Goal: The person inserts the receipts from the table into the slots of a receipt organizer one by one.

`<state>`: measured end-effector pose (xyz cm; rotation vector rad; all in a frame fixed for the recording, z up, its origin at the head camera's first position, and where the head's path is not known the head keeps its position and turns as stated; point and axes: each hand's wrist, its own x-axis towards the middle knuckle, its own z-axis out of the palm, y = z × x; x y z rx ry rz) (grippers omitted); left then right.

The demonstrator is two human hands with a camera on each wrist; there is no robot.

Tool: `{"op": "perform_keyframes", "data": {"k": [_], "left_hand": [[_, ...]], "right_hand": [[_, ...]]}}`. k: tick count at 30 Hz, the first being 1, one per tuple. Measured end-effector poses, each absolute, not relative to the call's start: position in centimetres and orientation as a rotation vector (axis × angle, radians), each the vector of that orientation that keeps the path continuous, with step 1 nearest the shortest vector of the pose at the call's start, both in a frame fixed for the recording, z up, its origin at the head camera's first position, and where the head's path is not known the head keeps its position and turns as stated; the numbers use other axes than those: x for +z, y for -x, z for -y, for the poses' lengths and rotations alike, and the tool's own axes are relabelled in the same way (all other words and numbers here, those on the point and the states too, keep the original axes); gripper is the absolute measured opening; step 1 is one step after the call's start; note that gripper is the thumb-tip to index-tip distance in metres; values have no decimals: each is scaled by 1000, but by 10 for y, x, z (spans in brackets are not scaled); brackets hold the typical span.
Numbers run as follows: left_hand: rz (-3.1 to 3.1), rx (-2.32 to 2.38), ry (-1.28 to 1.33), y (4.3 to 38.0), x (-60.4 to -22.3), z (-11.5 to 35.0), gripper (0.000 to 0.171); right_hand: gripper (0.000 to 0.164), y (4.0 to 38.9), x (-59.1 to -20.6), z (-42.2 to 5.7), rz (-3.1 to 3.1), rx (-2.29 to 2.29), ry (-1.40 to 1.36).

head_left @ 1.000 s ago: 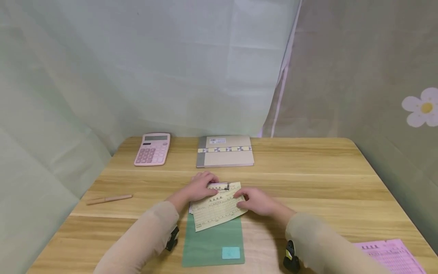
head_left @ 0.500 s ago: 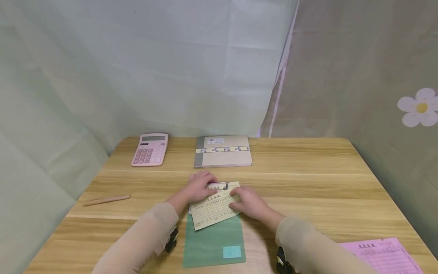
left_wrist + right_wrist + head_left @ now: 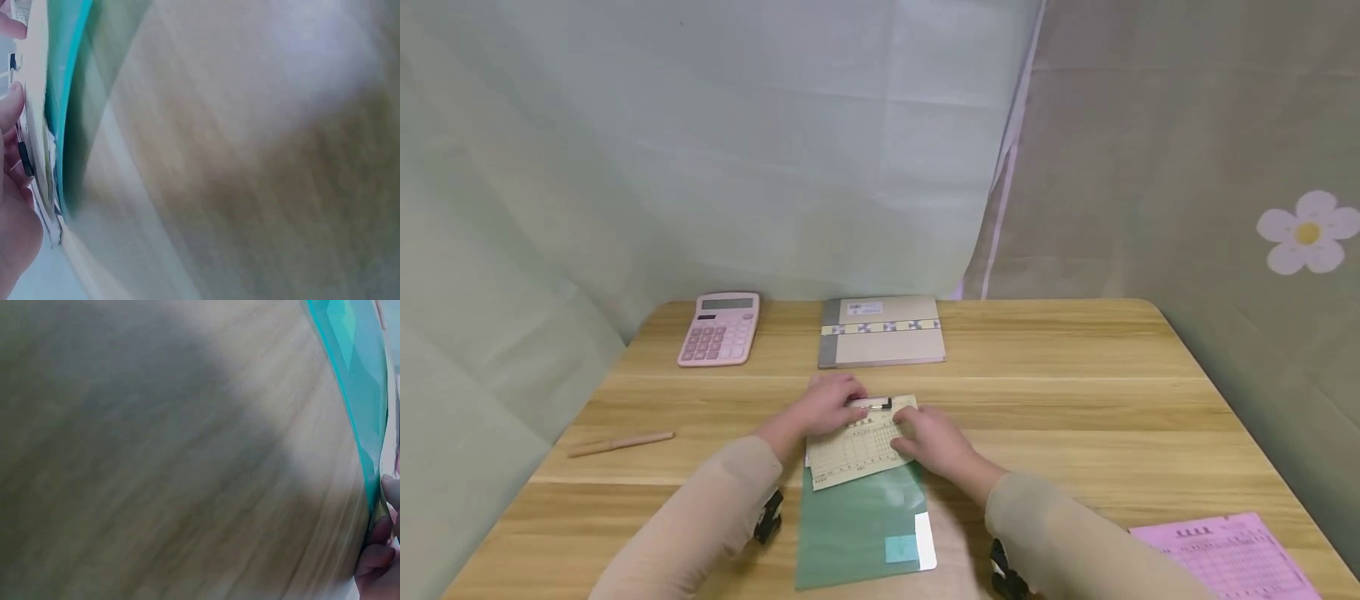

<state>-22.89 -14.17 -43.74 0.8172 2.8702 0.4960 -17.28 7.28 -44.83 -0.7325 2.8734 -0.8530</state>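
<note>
In the head view a green clip folder (image 3: pixel 857 533) lies at the table's front middle, a light blue label near its lower right corner. Cream printed forms (image 3: pixel 850 462) lie slightly skewed over its upper half, beneath a metal clip (image 3: pixel 880 406). My left hand (image 3: pixel 826 406) grips the folder's top left, with its thumb by the clip. On the other side, my right hand (image 3: pixel 934 437) pinches the forms' right edge between thumb and fingers. Both wrist views catch the fingers only at the frame edge; the green sheet (image 3: pixel 69 56) curves up off the table in the left one.
A pink calculator (image 3: pixel 720 329) and a beige notebook (image 3: pixel 882 332) with a patterned band sit along the back. To the left lies a tan pen (image 3: pixel 621 444). A pink printed form (image 3: pixel 1232 554) rests at the front right, partly behind the right sleeve.
The right hand has shifted left along with the forms, which sit a little higher on the folder. A bright white patch now shows at the folder's lower right. The left hand stays at the clip.
</note>
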Motion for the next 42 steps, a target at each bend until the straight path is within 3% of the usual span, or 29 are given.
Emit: {"op": "perform_keyframes", "data": {"k": [27,42], "left_hand": [[-2886,431,-850,225,-444,142,30],[-2835,564,-766,221,-451,147,34]], "right_hand": [[46,181,-445,-65,-2888,-828,525],[53,183,-436,-129,-2770,-978,488]]}}
